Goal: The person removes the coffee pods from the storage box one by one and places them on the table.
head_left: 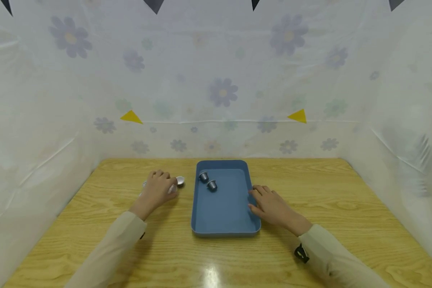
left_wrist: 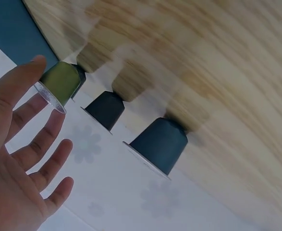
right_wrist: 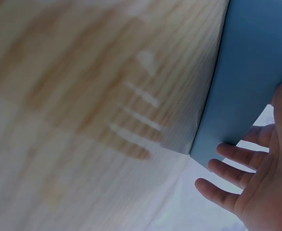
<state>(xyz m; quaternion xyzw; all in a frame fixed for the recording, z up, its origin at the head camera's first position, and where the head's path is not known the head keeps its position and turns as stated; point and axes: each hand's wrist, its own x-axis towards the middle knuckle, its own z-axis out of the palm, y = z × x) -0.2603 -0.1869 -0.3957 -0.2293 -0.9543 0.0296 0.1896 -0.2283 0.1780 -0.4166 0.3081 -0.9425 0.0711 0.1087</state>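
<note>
In the left wrist view, my left hand [left_wrist: 16,159] pinches a green coffee capsule [left_wrist: 61,84] between thumb and forefinger, its silver lid facing down and left. The other fingers are spread. Just behind it, a dark capsule [left_wrist: 81,74] is partly hidden. Two more dark capsules, one smaller in view [left_wrist: 105,110] and one nearer [left_wrist: 160,144], stand lid down on the table. My right hand [head_left: 271,208] rests at the right side of a blue tray [head_left: 225,216], thumb at the rim and fingers loosely extended along the outer wall [right_wrist: 246,82].
Inside the tray, two dark capsules [head_left: 203,177] lie on their sides near the back left. A capsule with a silver lid [head_left: 180,181] is between my left hand and the tray. The wooden table [head_left: 309,176] ends at a flowered white curtain [head_left: 223,136].
</note>
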